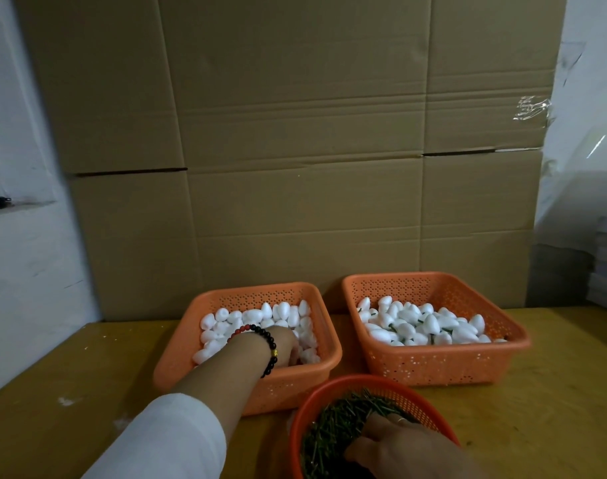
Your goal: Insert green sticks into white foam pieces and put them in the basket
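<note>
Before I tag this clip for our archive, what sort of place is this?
Probably a small workshop or packing room doing hand assembly: flattened cardboard cartons stand as a backdrop, a worn yellow worktable holds orange baskets of white foam pieces, and a round basket holds green sticks.

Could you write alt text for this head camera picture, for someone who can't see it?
A person's left hand reaches into an orange basket of white foam pieces while the right hand digs into a round basket of green sticks.
</note>
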